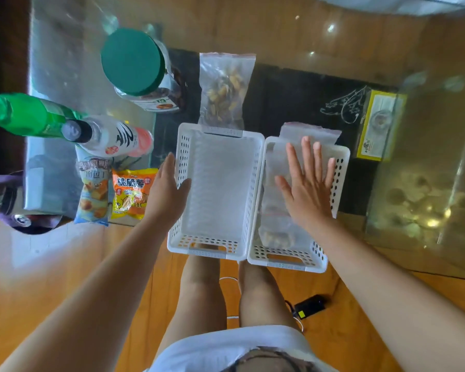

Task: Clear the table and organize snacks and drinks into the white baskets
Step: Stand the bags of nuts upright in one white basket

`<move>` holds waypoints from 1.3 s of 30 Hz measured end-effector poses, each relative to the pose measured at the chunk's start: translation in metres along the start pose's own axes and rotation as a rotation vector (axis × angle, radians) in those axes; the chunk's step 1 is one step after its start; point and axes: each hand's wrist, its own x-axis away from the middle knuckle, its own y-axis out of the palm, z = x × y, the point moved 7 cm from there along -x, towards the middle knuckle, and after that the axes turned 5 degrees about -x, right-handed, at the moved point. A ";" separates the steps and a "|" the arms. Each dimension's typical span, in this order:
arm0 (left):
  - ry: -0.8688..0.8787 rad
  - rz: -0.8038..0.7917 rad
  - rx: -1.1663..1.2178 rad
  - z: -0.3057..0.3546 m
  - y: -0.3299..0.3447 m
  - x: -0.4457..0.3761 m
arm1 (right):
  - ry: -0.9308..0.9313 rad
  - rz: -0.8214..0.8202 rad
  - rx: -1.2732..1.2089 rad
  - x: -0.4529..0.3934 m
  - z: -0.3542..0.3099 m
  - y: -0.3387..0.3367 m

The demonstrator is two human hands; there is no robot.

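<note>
Where hands (306, 183) press, frosted zip bag (277, 189), white basket (341, 157)

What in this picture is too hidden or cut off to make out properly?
- Clear bags in the right basket, head view: the right hand lies flat over them; contents unclear.
- Green bottle: cut off by the left edge.
- Jar: its green lid hides most of it.
- Yellow box: label too small and blurred by glass glare.
- Left hand: its fingertips, behind the left basket's wall.
</note>
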 end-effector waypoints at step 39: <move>0.048 -0.291 -0.134 0.030 -0.023 -0.044 | 0.118 -0.012 -0.848 -0.125 -0.092 -0.102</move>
